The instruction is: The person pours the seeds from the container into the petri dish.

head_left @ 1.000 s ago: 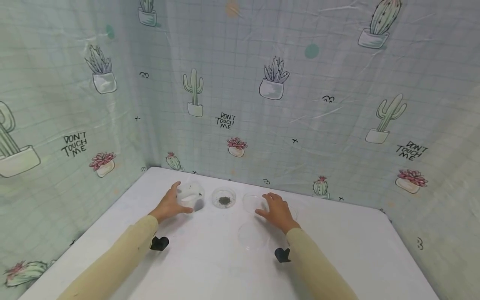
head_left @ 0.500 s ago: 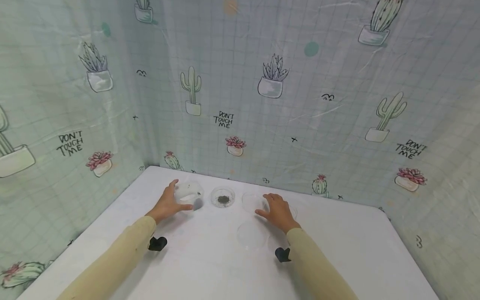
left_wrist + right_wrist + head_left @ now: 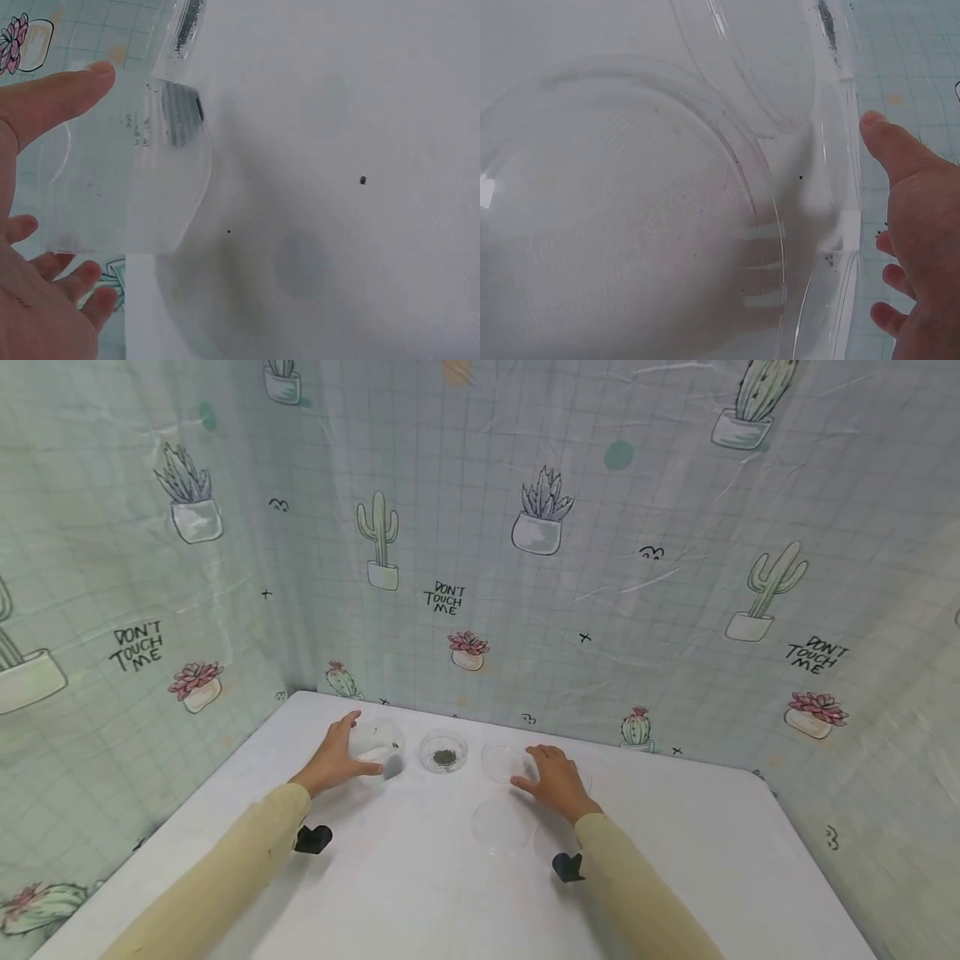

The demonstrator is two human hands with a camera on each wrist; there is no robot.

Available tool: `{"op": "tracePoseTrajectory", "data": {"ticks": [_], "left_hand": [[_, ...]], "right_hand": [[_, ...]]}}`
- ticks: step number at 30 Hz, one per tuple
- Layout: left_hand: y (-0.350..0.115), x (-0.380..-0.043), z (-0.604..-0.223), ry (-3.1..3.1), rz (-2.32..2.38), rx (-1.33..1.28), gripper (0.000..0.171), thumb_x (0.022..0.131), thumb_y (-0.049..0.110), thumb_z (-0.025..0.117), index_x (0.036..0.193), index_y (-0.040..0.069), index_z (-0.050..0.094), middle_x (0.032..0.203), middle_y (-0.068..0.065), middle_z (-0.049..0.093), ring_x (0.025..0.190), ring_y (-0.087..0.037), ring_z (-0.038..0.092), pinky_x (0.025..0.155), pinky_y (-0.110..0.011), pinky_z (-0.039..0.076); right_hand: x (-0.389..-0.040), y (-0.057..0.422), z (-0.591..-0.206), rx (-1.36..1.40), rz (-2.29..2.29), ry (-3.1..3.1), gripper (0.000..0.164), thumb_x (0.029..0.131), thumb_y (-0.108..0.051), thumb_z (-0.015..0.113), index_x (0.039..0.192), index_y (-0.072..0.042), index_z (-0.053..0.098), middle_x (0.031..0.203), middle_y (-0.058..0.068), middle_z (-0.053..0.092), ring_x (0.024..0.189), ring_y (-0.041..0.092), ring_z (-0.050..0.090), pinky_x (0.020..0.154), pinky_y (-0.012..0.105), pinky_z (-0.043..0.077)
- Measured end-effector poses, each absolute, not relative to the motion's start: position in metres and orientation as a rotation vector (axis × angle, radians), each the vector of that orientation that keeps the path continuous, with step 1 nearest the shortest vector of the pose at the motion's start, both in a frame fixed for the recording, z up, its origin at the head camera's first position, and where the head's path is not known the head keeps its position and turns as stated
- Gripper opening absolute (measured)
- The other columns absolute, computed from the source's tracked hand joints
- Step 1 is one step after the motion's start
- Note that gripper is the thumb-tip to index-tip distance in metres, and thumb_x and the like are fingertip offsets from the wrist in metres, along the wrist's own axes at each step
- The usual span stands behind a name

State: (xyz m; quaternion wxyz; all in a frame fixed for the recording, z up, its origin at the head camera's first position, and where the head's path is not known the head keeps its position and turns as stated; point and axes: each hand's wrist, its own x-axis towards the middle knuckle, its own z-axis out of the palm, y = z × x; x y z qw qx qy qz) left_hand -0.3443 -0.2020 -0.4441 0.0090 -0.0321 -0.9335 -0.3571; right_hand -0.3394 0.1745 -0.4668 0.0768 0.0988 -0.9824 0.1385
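The left hand [image 3: 332, 758] is spread wide, thumb and fingers well apart, beside a translucent container [image 3: 375, 739] on the white table [image 3: 420, 877]; whether skin touches its wall cannot be told. The container sits just past the gap between thumb and fingers, with a grey striped patch [image 3: 180, 112] on its side just beyond the thumb tip and small dark marks on its wall. Which way its opening faces, and its long axis, are unclear through the cloudy wall. Between the two hands, nearer the left one, a shallow round dish [image 3: 442, 741] lies flat, facing up, and holds a small heap of dark grains [image 3: 445, 757], some scattered around it. The right hand [image 3: 558, 783] is also spread, thumb apart from the fingers, among clear round dishes; contact with any of them is hard to judge. One clear dish [image 3: 497, 763] lies just left of its fingertips, another [image 3: 587, 780] shows past its right side, partly hidden, a third [image 3: 500, 827] lies nearer the person, left of the wrist, and a fourth [image 3: 551, 837] beside the wrist. Being round and flat, these dishes point no particular way, and the white surface shows through them.
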Motion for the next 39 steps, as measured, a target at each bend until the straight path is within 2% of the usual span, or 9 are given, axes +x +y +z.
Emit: {"op": "tracePoseTrajectory", "data": {"ticks": [7,12,25,39], "left_hand": [[-0.204,-0.348,-0.459,-2.948,-1.244,-0.011,0.111,0.069,0.035,0.078,0.146,0.013,0.001,0.146,-0.022,0.024,0.132,-0.043,0.025,0.104,-0.061,0.025],[-0.205,-0.349,-0.460,-2.916,-1.290,-0.009,0.105,0.071,0.033,0.076,0.145,0.014,0.004,0.146,-0.019,0.027,0.133,-0.040,0.025,0.105,-0.060,0.026],[-0.190,-0.345,-0.437,-2.870,-1.267,-0.107,0.101,0.072,0.031,0.076,0.145,0.016,0.008,0.145,-0.017,0.030,0.132,-0.037,0.031,0.102,-0.056,0.033],[-0.153,-0.355,-0.427,-2.820,-1.381,-0.192,0.099,0.069,0.030,0.078,0.144,0.023,0.013,0.144,-0.009,0.033,0.132,-0.033,0.032,0.102,-0.053,0.035]], "right_hand": [[-0.344,0.171,-0.471,0.262,0.413,-2.971,0.072,0.081,-0.055,0.058,0.134,-0.009,0.044,0.136,0.013,0.046,0.129,0.030,0.038,0.105,0.051,0.031],[-0.350,0.166,-0.473,0.251,0.406,-2.982,0.073,0.081,-0.057,0.056,0.134,-0.009,0.044,0.135,0.012,0.048,0.129,0.030,0.038,0.105,0.051,0.031],[-0.360,0.161,-0.476,0.244,0.305,-3.031,0.080,0.078,-0.061,0.057,0.133,-0.005,0.044,0.132,0.016,0.050,0.127,0.031,0.040,0.103,0.052,0.032],[-0.364,0.157,-0.476,0.237,0.234,-3.050,0.084,0.074,-0.065,0.057,0.133,-0.007,0.045,0.128,0.016,0.054,0.119,0.033,0.048,0.097,0.056,0.034]]}}
